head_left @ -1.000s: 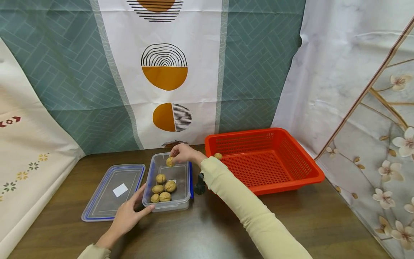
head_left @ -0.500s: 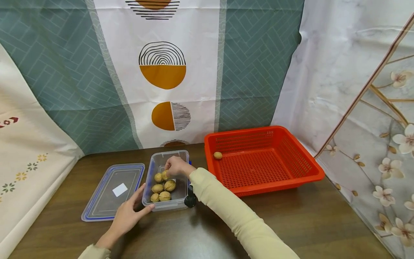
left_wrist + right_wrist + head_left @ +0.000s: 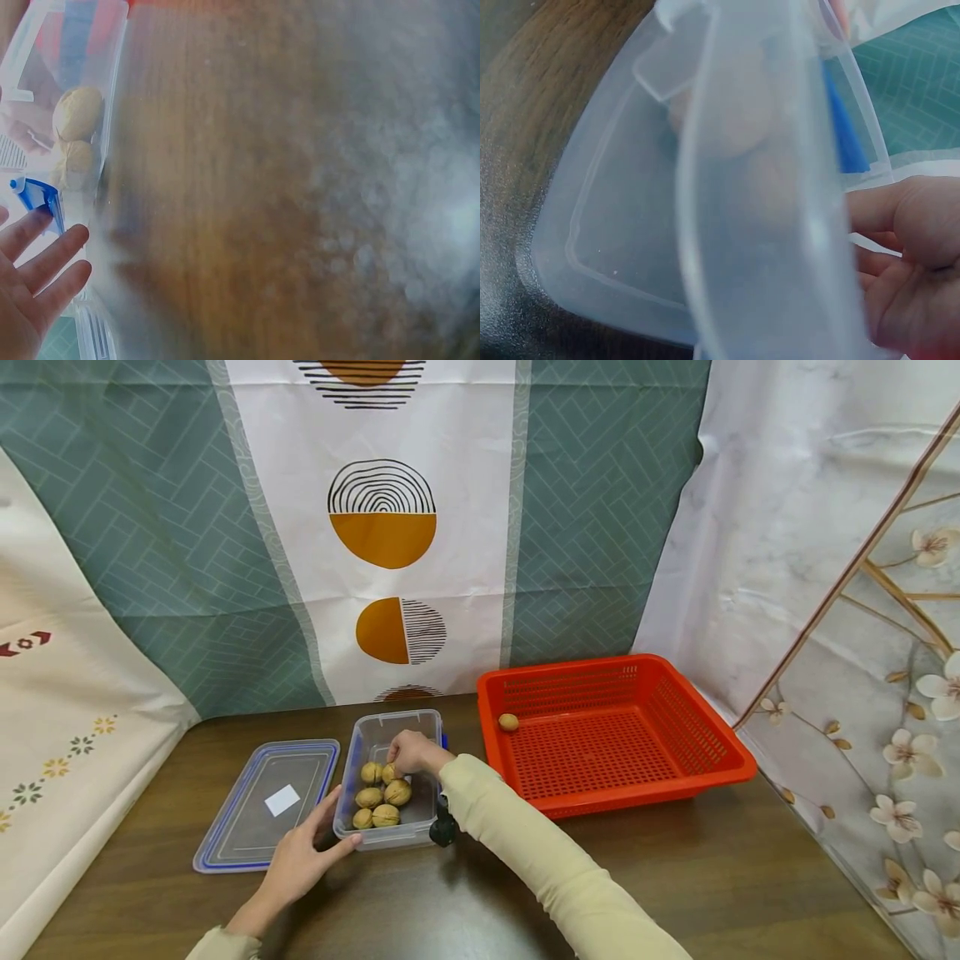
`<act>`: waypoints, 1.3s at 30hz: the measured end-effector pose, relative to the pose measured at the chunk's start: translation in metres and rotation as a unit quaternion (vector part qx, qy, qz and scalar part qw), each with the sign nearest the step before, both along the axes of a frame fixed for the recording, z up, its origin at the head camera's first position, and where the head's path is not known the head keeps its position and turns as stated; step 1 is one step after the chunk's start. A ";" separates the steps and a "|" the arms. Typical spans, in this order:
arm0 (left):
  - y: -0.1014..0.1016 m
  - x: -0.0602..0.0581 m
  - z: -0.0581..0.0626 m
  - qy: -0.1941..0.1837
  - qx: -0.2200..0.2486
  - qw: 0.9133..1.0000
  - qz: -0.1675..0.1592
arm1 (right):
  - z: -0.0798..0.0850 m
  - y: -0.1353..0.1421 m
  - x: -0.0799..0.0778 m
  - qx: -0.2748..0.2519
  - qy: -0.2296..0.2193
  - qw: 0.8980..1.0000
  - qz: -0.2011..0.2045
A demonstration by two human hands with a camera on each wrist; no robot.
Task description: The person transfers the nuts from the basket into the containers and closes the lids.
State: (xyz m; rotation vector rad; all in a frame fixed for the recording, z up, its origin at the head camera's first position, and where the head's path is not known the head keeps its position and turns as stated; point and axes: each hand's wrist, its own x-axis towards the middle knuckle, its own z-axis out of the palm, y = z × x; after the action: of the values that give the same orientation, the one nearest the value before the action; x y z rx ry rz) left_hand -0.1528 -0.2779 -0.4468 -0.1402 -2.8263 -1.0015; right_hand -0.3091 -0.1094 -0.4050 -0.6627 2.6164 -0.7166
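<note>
A clear plastic food container (image 3: pixel 431 727) stands on the table with several walnuts (image 3: pixel 398 792) inside, gathered toward its near left part. My right hand (image 3: pixel 416 753) reaches into it, fingertips at a walnut (image 3: pixel 389 774) in the row farthest from me; the fingers partly hide that walnut. In the right wrist view the container wall blurs what the fingers (image 3: pixel 877 210) hold. My left hand (image 3: pixel 300 856) rests against the container's near left corner, thumb at the front and fingers along the left side. These fingers (image 3: pixel 56 259) look straight and spread in the left wrist view.
The container's blue-edged lid (image 3: pixel 255 810), with a white label, lies flat to the left. A red plastic basket (image 3: pixel 622 793) stands at the right, holding one walnut (image 3: pixel 508 722) in its far left corner. Patterned cloth (image 3: pixel 585 527) hangs behind the table.
My right hand has lowered a walnut from above the container's far end down beside the others. In the last half second it has barely moved. The left hand stays at the corner.
</note>
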 end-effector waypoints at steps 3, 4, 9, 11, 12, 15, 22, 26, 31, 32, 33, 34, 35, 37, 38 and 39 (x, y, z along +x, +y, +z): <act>0.000 -0.001 0.000 -0.002 0.000 1.000 0.000 | 0.001 0.000 0.000 -0.007 -0.006 1.000 -0.003; 0.000 -0.001 0.000 -0.002 0.000 1.000 0.000 | 0.002 0.001 -0.001 -0.011 -0.010 1.000 -0.004; 0.000 -0.001 0.000 -0.005 0.003 1.000 0.000 | 0.015 0.004 -0.006 -0.029 -0.030 0.999 0.000; -0.001 -0.001 0.000 -0.005 0.002 1.000 0.000 | 0.014 0.007 -0.018 -0.053 -0.022 0.998 0.013; -0.002 -0.001 0.000 -0.005 0.001 1.000 0.001 | 0.022 0.010 -0.019 -0.061 -0.021 0.998 0.018; -0.004 0.000 0.000 -0.001 0.000 1.000 0.002 | 0.046 0.023 -0.023 -0.094 -0.016 0.995 0.025; -0.005 0.001 0.000 0.003 0.000 1.000 0.003 | 0.100 0.084 -0.030 -0.128 -0.001 0.992 0.001; -0.004 0.001 -0.001 0.005 -0.001 1.000 0.004 | 0.102 0.125 -0.046 -0.144 0.004 0.989 -0.025; -0.003 0.001 -0.001 0.009 -0.001 1.000 0.004 | 0.084 0.165 -0.062 -0.148 -0.008 0.988 -0.045; -0.002 0.001 -0.001 0.010 0.000 1.000 0.004 | 0.078 0.172 -0.064 -0.149 -0.014 0.988 -0.051; -0.002 0.001 -0.001 0.010 -0.001 1.000 0.003 | 0.072 0.178 -0.066 -0.148 -0.017 0.987 -0.054; -0.002 0.001 -0.001 0.010 -0.001 1.000 0.003 | 0.066 0.184 -0.068 -0.148 -0.021 0.987 -0.057; -0.002 0.001 -0.002 0.009 -0.001 1.000 0.003 | 0.060 0.189 -0.069 -0.146 -0.023 0.987 -0.059; -0.001 0.000 -0.002 0.007 0.000 1.000 0.002 | 0.048 0.197 -0.071 -0.138 -0.023 0.988 -0.061; 0.000 0.000 -0.002 0.004 0.000 1.000 0.002 | 0.043 0.200 -0.073 -0.134 -0.023 0.989 -0.058; 0.000 0.000 -0.002 0.003 0.001 1.000 0.001 | 0.038 0.202 -0.074 -0.132 -0.026 0.989 -0.057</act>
State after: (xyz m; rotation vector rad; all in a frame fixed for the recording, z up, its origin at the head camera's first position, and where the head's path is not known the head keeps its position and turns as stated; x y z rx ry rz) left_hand -0.1532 -0.2780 -0.4490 -0.1389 -2.8198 -1.0012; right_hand -0.3828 0.0928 -0.3672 -0.5600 2.5501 -1.1141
